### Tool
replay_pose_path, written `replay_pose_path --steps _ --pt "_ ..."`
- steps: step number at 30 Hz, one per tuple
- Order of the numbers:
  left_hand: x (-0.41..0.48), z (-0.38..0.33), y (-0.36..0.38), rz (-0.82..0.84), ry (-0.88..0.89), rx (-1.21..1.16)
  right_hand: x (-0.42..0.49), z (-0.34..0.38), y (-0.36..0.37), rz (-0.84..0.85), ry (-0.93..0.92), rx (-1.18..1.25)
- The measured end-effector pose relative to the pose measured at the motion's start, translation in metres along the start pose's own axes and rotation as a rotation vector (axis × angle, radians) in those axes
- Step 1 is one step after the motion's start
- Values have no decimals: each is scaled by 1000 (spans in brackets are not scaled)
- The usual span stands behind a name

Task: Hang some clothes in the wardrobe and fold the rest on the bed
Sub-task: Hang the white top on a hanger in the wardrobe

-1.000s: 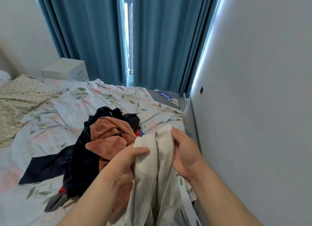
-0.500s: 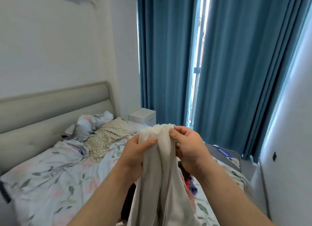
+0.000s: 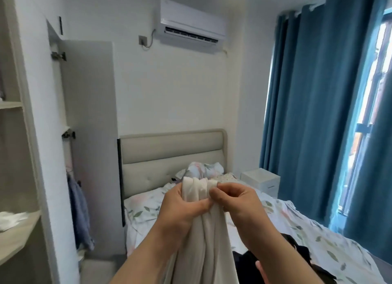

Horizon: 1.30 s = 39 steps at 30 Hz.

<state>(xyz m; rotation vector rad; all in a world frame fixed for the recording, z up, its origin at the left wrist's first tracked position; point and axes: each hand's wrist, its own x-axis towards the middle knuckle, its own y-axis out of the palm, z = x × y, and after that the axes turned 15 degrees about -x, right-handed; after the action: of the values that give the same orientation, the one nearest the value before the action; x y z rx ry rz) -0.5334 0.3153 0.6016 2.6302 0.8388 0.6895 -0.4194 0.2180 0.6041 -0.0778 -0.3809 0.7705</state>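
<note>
I hold a cream-white garment (image 3: pixel 203 237) bunched at its top, and it hangs down between my forearms. My left hand (image 3: pixel 180 207) grips its left side. My right hand (image 3: pixel 233 199) pinches the top edge on the right. The bed (image 3: pixel 318 235) with a floral sheet lies ahead and to the right. A dark heap of clothes (image 3: pixel 297 252) shows on it behind my right forearm. The wardrobe (image 3: pixel 89 135) stands at the left with its door open, and a blue garment (image 3: pixel 78 211) hangs inside it.
Open shelves (image 3: pixel 14 230) stand at the far left, one carrying white cloth. A beige headboard (image 3: pixel 171 154), pillows (image 3: pixel 203 169) and a white bedside cabinet (image 3: pixel 261 179) are at the back. Blue curtains (image 3: pixel 314 114) cover the window on the right. An air conditioner (image 3: pixel 191 29) hangs high on the wall.
My view has swung left from the curtains and clothes heap toward the headboard and wardrobe. Both hands have lifted the cream garment off the bed and kept hold of its top.
</note>
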Motion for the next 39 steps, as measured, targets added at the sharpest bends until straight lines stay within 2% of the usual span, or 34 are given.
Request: replay_pose_path --steps 4,7,8,12,20,25,30,36,39 --pt "1 -24 -44 -101 48 -25 22 0 49 -29 -40 -140" --pt "6 -38 -73 -156 61 -60 37 -5 95 237 28 132" --pt "9 -40 -84 -170 67 -60 44 -9 112 276 40 214" --pt "22 -45 -135 -272 94 -36 65 -23 175 197 33 268" --pt "37 -36 -227 -454 86 -107 87 -38 277 157 114 309" --pt "42 -33 -267 -508 50 -176 100 -48 313 167 165 295" --pt "64 -30 -298 -534 38 -218 135 -63 336 283 150 263" --pt "118 -17 -340 -567 -1 -134 205 -93 361 404 158 224" --pt "155 -15 -361 -542 -82 -6 248 -108 373 416 146 200"
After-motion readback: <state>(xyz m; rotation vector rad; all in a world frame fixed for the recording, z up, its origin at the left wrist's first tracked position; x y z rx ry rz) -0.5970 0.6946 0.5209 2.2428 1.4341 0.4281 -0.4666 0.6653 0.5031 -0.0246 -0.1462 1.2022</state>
